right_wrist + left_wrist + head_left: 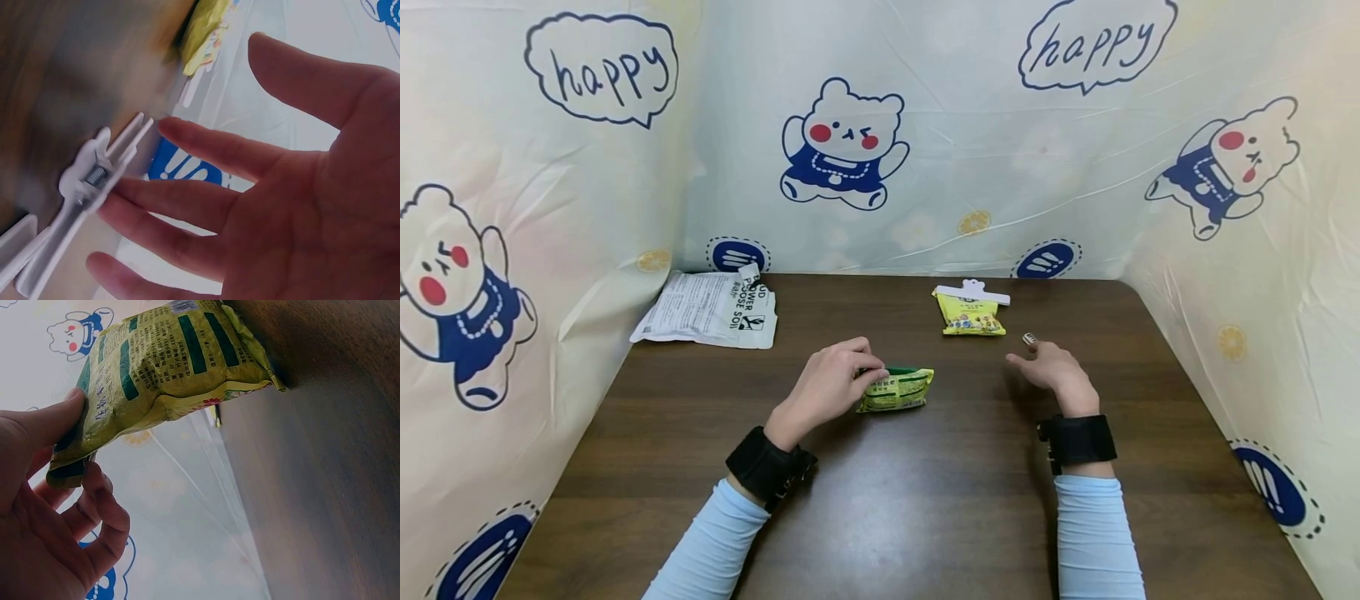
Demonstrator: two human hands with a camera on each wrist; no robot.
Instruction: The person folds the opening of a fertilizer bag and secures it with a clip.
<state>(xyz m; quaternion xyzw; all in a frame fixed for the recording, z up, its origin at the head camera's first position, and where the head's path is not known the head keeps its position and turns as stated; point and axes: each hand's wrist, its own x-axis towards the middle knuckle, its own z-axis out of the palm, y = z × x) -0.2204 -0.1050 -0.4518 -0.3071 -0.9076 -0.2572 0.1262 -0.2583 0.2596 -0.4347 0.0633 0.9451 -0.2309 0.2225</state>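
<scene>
My left hand [831, 379] pinches the top edge of a green-and-yellow plastic packet [898, 392] between thumb and fingers. In the left wrist view the packet [169, 369] shows printed text and dark green bars, its lower end near the table. My right hand [1052, 375] is spread with nothing gripped. Close to its fingertips in the right wrist view lies a white spring clip [94, 178]; I cannot tell whether they touch. The head view mostly hides this clip behind the hand, leaving a small pale part [1028, 338] showing.
Farther back on the brown table [880, 500] stands a yellow packet [972, 318] with a white clip [973, 292] along its top. A white printed bag [711, 308] lies at back left. Another white piece [19, 244] shows lower left in the right wrist view. Patterned cloth [925, 167] encloses the table.
</scene>
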